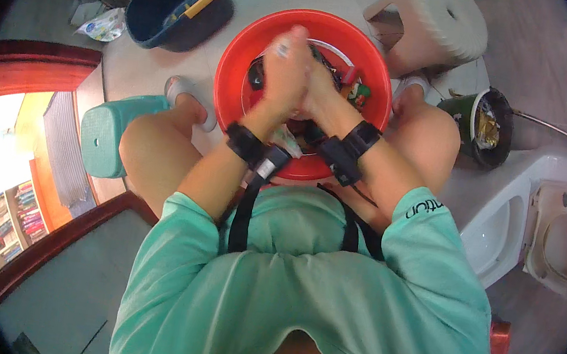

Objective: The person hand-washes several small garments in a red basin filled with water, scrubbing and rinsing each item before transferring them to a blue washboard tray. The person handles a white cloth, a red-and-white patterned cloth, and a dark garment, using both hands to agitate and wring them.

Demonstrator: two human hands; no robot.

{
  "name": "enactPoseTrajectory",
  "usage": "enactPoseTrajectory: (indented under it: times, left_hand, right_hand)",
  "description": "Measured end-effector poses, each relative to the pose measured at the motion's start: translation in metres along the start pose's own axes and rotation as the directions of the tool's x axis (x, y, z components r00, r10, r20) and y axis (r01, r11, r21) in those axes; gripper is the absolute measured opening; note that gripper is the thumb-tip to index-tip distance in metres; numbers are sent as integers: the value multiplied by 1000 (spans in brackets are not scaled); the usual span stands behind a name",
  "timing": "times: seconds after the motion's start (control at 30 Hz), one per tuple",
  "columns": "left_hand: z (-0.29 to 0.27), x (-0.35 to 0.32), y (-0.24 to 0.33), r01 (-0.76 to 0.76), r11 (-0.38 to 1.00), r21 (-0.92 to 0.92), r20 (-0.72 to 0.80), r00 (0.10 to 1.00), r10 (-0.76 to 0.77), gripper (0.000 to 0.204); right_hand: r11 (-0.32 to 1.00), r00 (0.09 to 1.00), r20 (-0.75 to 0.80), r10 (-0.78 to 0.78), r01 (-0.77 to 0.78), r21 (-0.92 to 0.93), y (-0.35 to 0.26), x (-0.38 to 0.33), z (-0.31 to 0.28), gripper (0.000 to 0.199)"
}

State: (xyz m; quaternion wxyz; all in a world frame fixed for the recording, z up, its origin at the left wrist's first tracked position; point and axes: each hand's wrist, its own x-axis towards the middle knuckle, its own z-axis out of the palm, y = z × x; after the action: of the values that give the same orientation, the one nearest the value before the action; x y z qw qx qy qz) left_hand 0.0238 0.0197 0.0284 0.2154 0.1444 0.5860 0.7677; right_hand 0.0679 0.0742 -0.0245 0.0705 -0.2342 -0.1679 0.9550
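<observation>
Both of my hands meet over a red plastic basin [239, 37] that stands on the floor between my feet. My left hand [284, 77] and my right hand [320, 88] are pressed together, palms inward, fingers closed. Whatever lies between them, if anything, is hidden. A small whitish patch shows on the left hand near its fingers. Inside the basin, around and below my hands, sit a white-rimmed round container and several small coloured items, among them a green and red piece [359, 93] and a pale plastic-like piece [286, 140]. Dark bands with small boxes circle both my wrists.
A dark blue bucket [206, 26] with a yellow handle stands at the far left, a pale stool [450, 28] at the far right. Left of my leg is a teal stool [100, 140]. On the right are a dark bin [464, 118] with rubbish and a white toilet [493, 196].
</observation>
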Motion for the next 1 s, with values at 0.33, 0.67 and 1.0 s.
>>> enactPoseTrajectory:
  times: [0.33,0.67,1.0]
  left_hand:
    - [7,-5,-8,155,987,-30,130,980,-150,42]
    - [-27,27,-8,94,992,-89,45,995,-90,38]
    - [-16,28,-4,87,967,-240,37,996,-80,48]
  right_hand:
    - [978,956,-226,-189,162,-131,-1,11,-7,31]
    - [640,947,-195,-256,15,-768,44,37,-24,26]
    - [955,897,-420,-136,6,-297,38,30,-16,19]
